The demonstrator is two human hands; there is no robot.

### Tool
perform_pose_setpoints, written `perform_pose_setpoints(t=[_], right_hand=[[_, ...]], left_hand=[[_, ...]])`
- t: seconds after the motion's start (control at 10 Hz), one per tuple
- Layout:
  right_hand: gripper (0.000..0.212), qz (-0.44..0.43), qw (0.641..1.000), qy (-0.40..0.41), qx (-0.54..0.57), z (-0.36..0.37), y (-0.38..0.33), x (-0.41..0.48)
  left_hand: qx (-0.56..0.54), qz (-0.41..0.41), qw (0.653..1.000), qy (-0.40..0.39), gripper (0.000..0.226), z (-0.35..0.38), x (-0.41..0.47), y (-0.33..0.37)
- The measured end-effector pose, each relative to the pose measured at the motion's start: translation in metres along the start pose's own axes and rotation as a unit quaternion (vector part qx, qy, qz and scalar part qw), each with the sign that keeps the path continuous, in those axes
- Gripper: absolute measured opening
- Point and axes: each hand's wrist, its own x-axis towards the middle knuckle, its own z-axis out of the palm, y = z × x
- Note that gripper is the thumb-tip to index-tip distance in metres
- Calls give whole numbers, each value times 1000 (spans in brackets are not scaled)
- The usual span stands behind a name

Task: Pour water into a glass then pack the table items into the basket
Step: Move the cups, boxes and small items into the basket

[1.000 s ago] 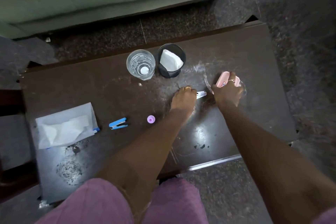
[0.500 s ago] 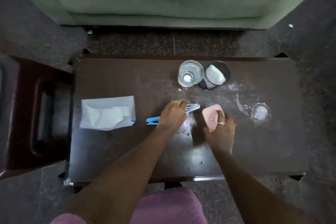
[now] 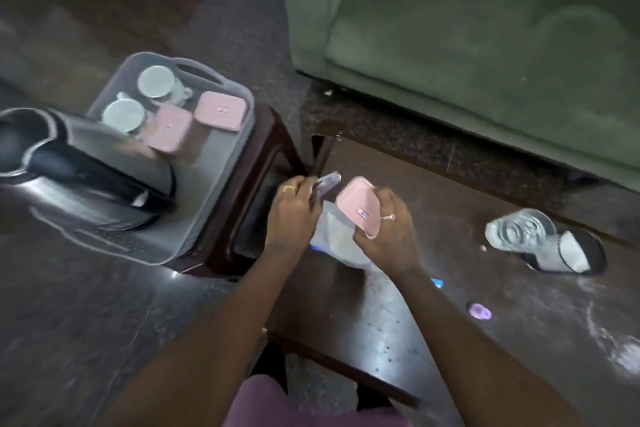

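My right hand (image 3: 384,239) grips a pink lidded box (image 3: 358,206) above the left end of the dark table (image 3: 398,315). My left hand (image 3: 291,215) pinches a small silver clip-like item (image 3: 327,183) over the table's left edge. A grey basket (image 3: 207,184) stands on a stool at the left, holding two pink boxes (image 3: 194,120), two pale cups (image 3: 138,99) and a steel kettle (image 3: 79,170). A glass of water (image 3: 516,227) and a black mesh cup (image 3: 568,251) with white paper stand at the table's far right.
A tissue pack (image 3: 337,243) lies under my right hand. A small purple cap (image 3: 479,310) and a bit of a blue clip (image 3: 437,282) lie on the table. A green sofa (image 3: 467,45) stands beyond the table. The brown stool (image 3: 263,156) sits beside the table's left end.
The view has swung left and the basket has come into sight. Both hands have lifted their items off the table and carried them left, over the tissue pack.
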Motion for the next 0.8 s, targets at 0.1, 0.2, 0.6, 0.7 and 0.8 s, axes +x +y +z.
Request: perform_pose_setpoints(t=[0.1,0.2,0.6,0.7,0.8], right_hand=[[70,-89,996,9,-30,12,-54,49],[71,-141,990,2,-16,22,-106,92],[75,-197,960,-195,-42,74,-204,175],[82,-194,945,-247,-91,86,-211,180],[79,-216,923,-275,-159,96,-217,181]], left_hand=[[-14,-59,991,121,30,-39,17,-31],[-45,-175,965,191,33,-71,30,-54],[-113,-425,898,28,34,-98,59,-93],[-129,-461,878,-31,33,-95,60,-105],[-152,-472,864,-85,33,-94,61,-110]])
